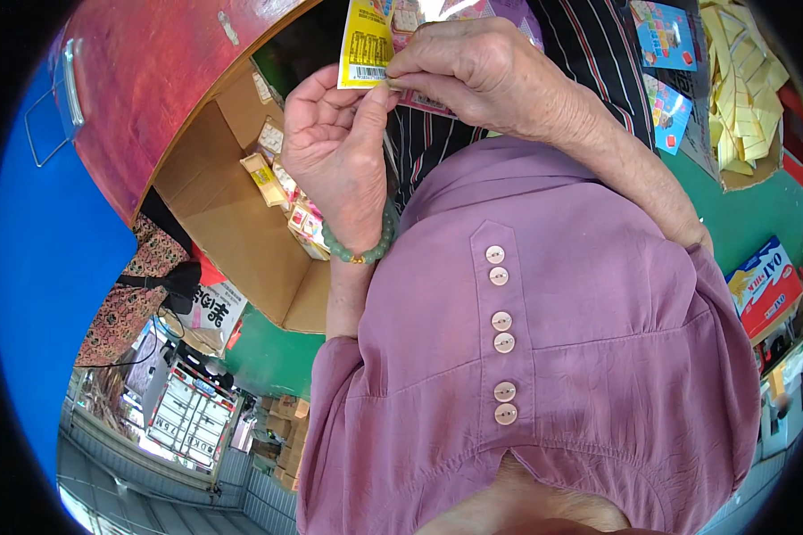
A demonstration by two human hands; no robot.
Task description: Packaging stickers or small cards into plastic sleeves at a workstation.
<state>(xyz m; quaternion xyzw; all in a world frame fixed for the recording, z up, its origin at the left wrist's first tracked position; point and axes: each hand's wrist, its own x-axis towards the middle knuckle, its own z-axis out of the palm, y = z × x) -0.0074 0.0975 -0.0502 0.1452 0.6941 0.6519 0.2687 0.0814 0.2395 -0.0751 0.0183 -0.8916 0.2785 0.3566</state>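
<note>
At the top of the head view, a flat yellow printed card (366, 49) with a barcode stands between my two hands. My right hand (486, 71) is closed in a pinch on its lower right corner. Thumb and fingers of my left hand (343, 134) meet at the same lower edge, palm turned up, with a green bead bracelet (361, 254) round the wrist. Whether the piece is a single card or a thin packet, I cannot tell. Behind it lies a pink and purple printed sheet (430, 102), partly hidden by my right hand, over a black striped cloth (598, 53).
An open cardboard box (214, 214) at left holds several small printed packs (263, 178). Above it curves a red tabletop (161, 80). Blue printed cards (665, 36) lie at right, beside a box of yellow folded paper pieces (740, 98). A red and blue carton (767, 290) stands lower right.
</note>
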